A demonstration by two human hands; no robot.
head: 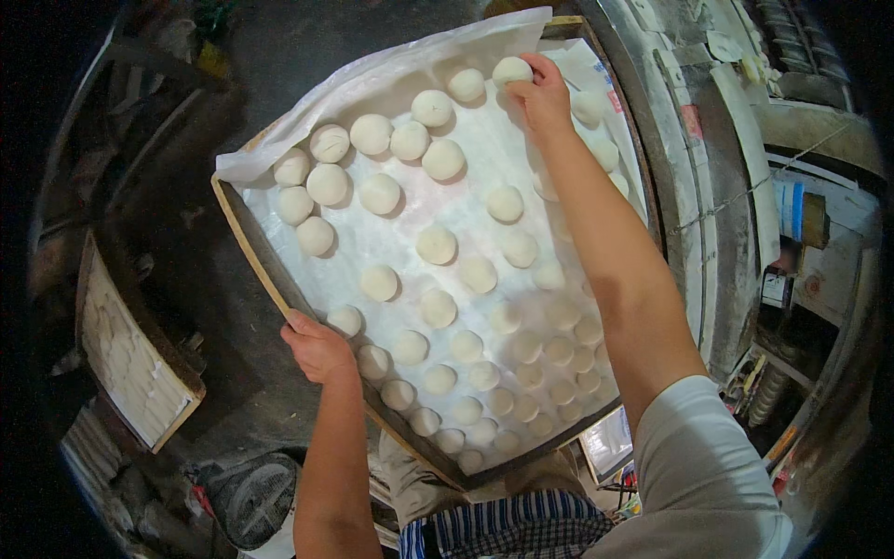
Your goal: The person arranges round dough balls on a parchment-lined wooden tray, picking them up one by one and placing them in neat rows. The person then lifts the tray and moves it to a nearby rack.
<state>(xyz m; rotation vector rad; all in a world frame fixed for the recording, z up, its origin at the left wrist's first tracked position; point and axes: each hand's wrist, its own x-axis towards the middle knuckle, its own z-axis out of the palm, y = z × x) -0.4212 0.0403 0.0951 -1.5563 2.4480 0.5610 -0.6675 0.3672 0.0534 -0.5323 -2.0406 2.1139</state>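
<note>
A wooden-sided tray lined with a white sheet lies before me, dotted with many pale round dough balls. With my left hand I grip the tray's left rim. My right hand reaches to the far right part, thumb and fingers around one dough ball. Another dough ball sits just left of it. At the far side the sheet's edge folds up over the rim. My right forearm hides some balls along the right side.
Alongside the tray's right edge runs a floury machine or bench frame, with a thin chain hanging there. Another tray holding pale dough pieces stands at the left. A black fan-like guard is at lower left.
</note>
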